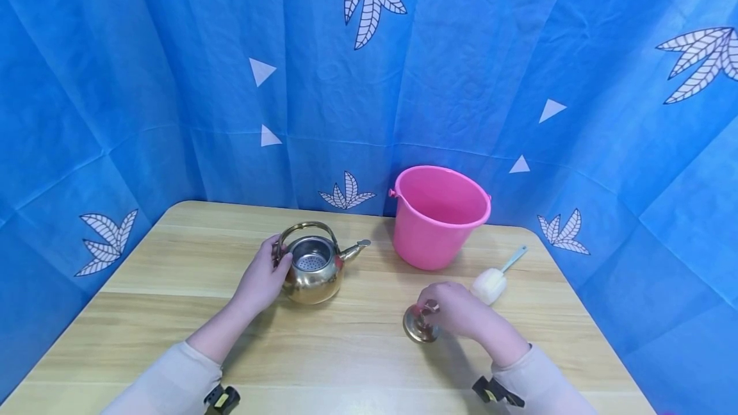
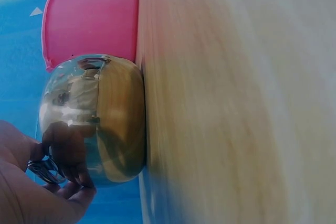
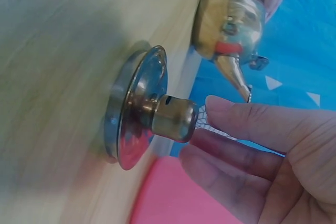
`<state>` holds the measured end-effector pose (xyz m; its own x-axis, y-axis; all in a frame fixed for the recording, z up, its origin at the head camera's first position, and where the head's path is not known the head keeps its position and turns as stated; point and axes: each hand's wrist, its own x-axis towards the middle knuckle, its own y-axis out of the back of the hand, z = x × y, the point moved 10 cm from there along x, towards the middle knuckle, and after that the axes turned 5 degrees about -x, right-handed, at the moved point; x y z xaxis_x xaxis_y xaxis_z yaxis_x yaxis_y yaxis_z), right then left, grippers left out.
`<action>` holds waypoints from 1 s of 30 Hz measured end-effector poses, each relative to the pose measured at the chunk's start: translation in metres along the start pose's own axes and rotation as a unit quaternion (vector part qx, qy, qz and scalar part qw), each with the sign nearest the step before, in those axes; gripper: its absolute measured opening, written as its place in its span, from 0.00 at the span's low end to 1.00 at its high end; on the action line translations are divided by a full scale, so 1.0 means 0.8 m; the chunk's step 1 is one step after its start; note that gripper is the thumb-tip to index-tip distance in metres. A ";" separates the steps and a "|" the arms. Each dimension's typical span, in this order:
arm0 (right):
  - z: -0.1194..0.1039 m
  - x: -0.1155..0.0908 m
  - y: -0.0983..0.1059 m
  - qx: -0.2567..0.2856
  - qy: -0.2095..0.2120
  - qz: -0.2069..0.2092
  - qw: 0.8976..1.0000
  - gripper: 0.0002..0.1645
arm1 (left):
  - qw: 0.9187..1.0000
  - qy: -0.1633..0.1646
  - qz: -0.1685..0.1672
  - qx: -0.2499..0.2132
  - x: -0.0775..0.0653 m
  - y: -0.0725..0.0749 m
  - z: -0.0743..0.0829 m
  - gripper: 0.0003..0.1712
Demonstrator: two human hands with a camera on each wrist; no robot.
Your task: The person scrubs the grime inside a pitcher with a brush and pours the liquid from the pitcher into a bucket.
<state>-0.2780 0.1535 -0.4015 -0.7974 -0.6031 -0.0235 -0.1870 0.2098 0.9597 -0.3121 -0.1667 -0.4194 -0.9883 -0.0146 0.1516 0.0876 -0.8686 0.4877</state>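
A shiny gold-coloured teapot (image 1: 314, 285) stands uncovered on the table, its spout pointing right and a perforated strainer (image 1: 311, 264) visible inside. My left hand (image 1: 267, 277) grips the left base of its arched handle, thumb and fingers closed there in the left wrist view. Over to the right, the teapot's round lid (image 1: 416, 332) lies flat on the tabletop with its knob up. Beside that knob (image 3: 176, 119) is my right hand (image 1: 458, 310). Its thumb and fingers are spread and slightly bent, with a small gap between thumb tip and knob in the right wrist view.
Behind the lid a pink bucket (image 1: 435, 235) stands near the table's back edge. A white sponge brush (image 1: 490, 284) with a pale green handle lies just beyond my right hand. Blue patterned curtain (image 1: 340, 82) encloses the wooden table (image 1: 346, 364) at the back and sides.
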 end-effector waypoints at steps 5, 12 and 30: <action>-0.001 0.000 0.004 -0.014 0.003 0.007 1.000 0.11 | 1.000 0.000 0.002 -0.002 0.001 -0.001 0.000 0.35; -0.002 0.000 0.011 -0.026 -0.001 0.018 1.000 0.10 | 1.000 0.001 0.002 -0.001 0.000 0.001 0.000 0.35; -0.001 0.003 0.020 -0.026 -0.005 0.025 0.999 0.11 | 1.000 0.007 -0.003 0.001 0.000 0.000 0.000 0.36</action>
<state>-0.2819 0.1547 -0.3860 -0.8111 -0.5845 0.0221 -0.1170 0.1991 0.9730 -0.3120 -0.1670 -0.4194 -0.9905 -0.0173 0.1367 0.0828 -0.8679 0.4898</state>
